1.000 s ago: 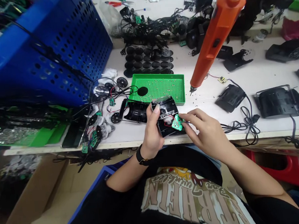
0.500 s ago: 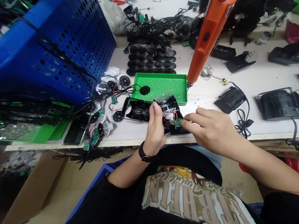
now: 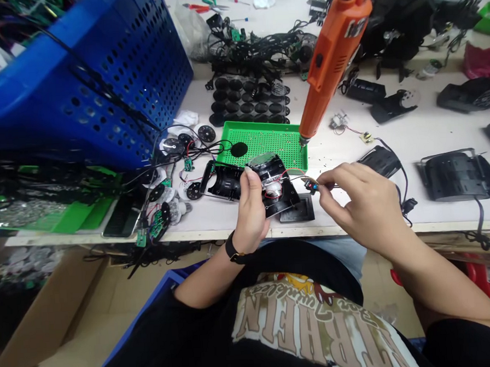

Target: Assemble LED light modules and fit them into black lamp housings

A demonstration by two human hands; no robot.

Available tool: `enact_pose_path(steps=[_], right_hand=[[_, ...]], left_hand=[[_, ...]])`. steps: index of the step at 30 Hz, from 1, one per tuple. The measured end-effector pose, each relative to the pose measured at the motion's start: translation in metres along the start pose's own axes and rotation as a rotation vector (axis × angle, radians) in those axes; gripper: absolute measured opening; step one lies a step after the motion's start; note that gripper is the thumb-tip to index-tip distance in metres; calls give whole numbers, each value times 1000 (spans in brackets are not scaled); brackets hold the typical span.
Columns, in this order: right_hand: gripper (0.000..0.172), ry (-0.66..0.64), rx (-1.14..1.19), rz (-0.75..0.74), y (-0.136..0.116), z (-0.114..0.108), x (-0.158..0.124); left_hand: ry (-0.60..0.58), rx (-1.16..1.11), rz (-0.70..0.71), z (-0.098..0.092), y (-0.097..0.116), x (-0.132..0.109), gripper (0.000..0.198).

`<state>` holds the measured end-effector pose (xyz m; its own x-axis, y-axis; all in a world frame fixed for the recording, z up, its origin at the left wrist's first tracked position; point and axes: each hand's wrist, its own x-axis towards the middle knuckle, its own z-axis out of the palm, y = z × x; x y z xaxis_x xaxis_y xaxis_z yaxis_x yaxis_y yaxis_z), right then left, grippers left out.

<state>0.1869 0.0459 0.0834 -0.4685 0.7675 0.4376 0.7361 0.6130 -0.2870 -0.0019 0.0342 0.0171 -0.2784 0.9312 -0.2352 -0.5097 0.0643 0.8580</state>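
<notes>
My left hand (image 3: 249, 208) is closed round a black plastic housing (image 3: 287, 195), thumb on top, above the table's front edge. A round clear cover (image 3: 262, 160) and a white part (image 3: 273, 189) with wires show on the housing. My right hand (image 3: 359, 202) pinches a small circuit board (image 3: 311, 185) at its edge, to the right of the housing. Thin red and dark wires run between board and housing. Left of my thumb is a second black curved shell (image 3: 228, 183). A flat black rectangular piece (image 3: 304, 210) lies under the housing's right side.
Behind the housing sits a green tray (image 3: 262, 129) with small screws, and an orange electric screwdriver (image 3: 325, 64) hangs above its right end. A blue basket (image 3: 140, 63) stands left. Several black housings (image 3: 452, 172) lie right. Cables (image 3: 258, 51) are heaped at the back.
My right hand has moved right, drawing the circuit board out from the housing with its wires stretched. The left hand keeps its hold. The flat black piece beneath shows more fully.
</notes>
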Motion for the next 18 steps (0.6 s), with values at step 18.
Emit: enact_pose_path(steps=[18], right_hand=[[22,-234,-111,-421,-14,27,3]], left_hand=[[-46,35,-13,9,-10,-9,62]])
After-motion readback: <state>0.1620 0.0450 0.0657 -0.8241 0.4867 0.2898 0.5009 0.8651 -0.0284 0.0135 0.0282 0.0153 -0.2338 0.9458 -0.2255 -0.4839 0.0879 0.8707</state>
